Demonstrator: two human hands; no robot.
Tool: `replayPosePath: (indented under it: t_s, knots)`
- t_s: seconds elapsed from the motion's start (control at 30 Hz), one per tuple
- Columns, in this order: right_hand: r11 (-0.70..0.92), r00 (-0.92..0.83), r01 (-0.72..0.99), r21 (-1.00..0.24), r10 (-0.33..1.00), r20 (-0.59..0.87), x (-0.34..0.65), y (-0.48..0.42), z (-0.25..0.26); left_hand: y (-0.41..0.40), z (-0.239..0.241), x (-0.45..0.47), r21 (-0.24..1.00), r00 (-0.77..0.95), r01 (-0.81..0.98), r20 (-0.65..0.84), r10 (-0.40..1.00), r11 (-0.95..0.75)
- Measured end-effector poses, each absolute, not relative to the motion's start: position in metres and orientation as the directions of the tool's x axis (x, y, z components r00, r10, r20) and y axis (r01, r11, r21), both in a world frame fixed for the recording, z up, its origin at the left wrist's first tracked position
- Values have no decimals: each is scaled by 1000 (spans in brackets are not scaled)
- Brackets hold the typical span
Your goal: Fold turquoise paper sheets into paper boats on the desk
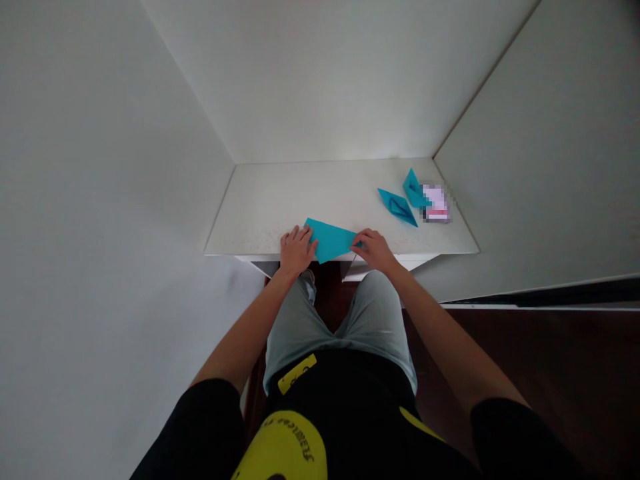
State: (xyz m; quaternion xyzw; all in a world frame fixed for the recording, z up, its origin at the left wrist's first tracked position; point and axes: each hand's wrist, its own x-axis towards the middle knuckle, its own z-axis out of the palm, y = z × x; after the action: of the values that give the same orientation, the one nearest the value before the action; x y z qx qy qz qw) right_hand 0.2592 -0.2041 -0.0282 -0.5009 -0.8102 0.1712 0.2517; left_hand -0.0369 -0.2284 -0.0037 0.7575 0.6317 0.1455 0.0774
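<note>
Smooth white walls (330,80) are enclosing the work area at the back and sides, and a dark reddish-brown floor (550,360) is showing at lower right. A narrow, flat white table (300,187) is spanning the space between the side walls, its surface bearing faint speckled marks near the front edge. The person is facing the table, wearing a black short-sleeved top (360,393) with yellow printed patches and light blue denim trousers (375,320). A bright blue, kite-like piece of folded paper (330,241) is lying at the front middle of the table, its near corner reaching the front edge and its narrow end pointing right. The left hand (295,250) is resting palm down at the paper's wider left end, fingers slightly spread, thumb on the blue surface. The right hand (375,249) is pinching the narrow right end between thumb and fingers. Two boat-shaped blue paper folds are sitting farther back on the right: the left one (395,205) is slanting down toward the near right, and the right one (413,190) is standing just beside it, near the back. A small, blurred, pink-and-white rectangular item (437,200) is lying right of the folds, its left side meeting the right-hand fold in view; whether they are touching, cannot tell.
</note>
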Motion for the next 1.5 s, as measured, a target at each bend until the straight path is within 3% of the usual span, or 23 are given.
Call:
replayPosePath:
  t_s: [0.2, 0.47, 0.67, 0.9, 1.03, 1.2, 1.5]
  knots:
    - [371, -368, 800, -471, 924, 103, 263, -172, -29, -219, 2, -61, 355, 203, 898, 188, 961, -259]
    - [528, -587, 760, -379, 808, -49, 264, -131, -4, -155, 12, -89, 416, 290, 875, -42, 956, -248]
    - [475, -546, 815, -331, 821, -168, 253, -135, 18, -138, 12, -82, 428, 360, 858, -106, 927, -284]
    - [651, -664, 730, -207, 747, 9, 251, -177, 28, -171, 9, -78, 513, 426, 763, 56, 903, -393]
    - [593, -599, 787, -170, 801, 23, 236, -213, 13, -200, 3, -73, 433, 420, 797, 104, 902, -421]
    - [546, -546, 808, -222, 835, 69, 202, -255, -14, -233, -6, -65, 338, 436, 823, 141, 889, -457]
    - [514, -492, 802, -305, 857, 150, 202, -267, -38, -248, -25, -70, 351, 420, 811, 209, 883, -468]
